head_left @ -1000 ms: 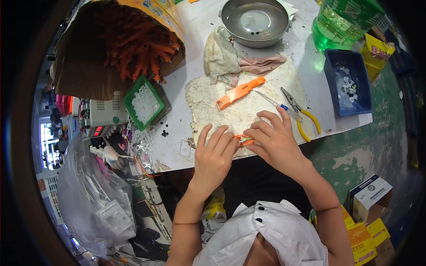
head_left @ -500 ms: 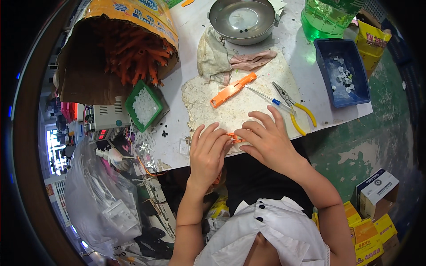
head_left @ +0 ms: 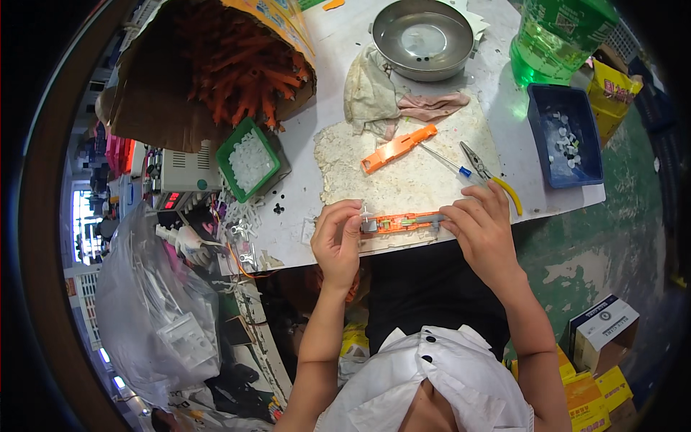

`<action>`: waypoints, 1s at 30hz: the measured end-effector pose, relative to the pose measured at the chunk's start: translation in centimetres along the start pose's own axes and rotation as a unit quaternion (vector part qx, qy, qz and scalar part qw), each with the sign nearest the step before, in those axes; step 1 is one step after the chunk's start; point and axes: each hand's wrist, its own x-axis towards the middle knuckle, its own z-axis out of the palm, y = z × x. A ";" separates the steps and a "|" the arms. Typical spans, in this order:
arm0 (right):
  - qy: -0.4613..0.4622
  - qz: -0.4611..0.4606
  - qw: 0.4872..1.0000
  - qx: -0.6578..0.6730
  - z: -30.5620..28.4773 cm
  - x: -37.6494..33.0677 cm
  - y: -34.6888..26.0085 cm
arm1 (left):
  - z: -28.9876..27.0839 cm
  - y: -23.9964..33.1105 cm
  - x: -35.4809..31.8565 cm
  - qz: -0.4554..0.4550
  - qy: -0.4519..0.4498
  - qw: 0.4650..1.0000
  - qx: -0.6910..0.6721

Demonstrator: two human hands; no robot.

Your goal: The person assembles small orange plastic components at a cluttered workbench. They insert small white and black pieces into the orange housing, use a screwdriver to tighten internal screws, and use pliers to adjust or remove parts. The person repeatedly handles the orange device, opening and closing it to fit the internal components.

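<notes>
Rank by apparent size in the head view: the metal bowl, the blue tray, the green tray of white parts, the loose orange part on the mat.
1. metal bowl
2. blue tray
3. green tray
4. loose orange part

The two trays look close; the fisheye bends sizes near the rim.

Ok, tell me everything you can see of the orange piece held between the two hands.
The orange piece is a long, narrow strip, plastic by its look, with grey and green parts set along its open top and a small pale part at its left end. It lies level, crosswise, just over the table's near edge. The left hand pinches its left end; the right hand grips its right end.
</notes>
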 end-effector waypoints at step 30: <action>-0.068 -0.063 0.995 -0.029 -1.8 3.3 -1.5 | -0.4 -0.2 0.6 0.033 -0.030 0.998 -0.045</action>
